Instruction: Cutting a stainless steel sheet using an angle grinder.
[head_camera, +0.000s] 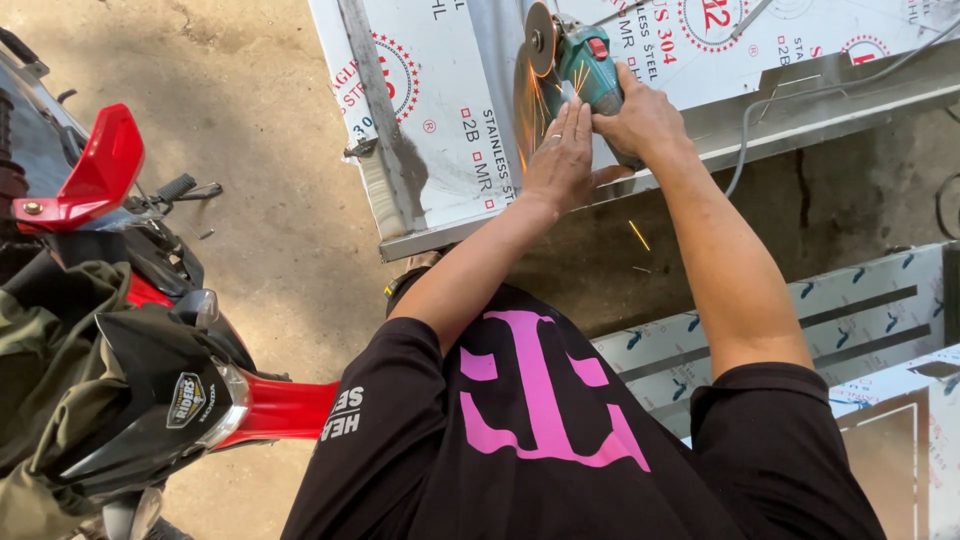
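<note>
**Two hands on an angle grinder at the edge of a film-covered steel sheet**

Head view, looking down past the person's black shirt with a pink print. The right hand (640, 118) is closed around the rear of the teal angle grinder (585, 62), its grip wrapping the body from the right. The left hand (560, 158) lies just below and to the left of the tool, fingers held straight and together with their tips against the grinder body; this grip is not closed around anything, and a ring shows on one finger.

The grinder's long axis runs from lower right, inside the right hand, to upper left, where the head points. The grinding disc (541, 38) stands at that upper-left end, seen nearly edge-on, and meets the stainless steel sheet (440, 120). Orange sparks (528, 105) fall downward from the disc across the sheet; a few more show lower, above the concrete floor (270, 150).

A grey power cord (745, 135) trails over the sheet's folded edge to the right. More film-covered steel panels (860, 310) lie at the lower right. A red and black motorcycle (150, 330) with a black helmet (160, 390) stands at the left.
</note>
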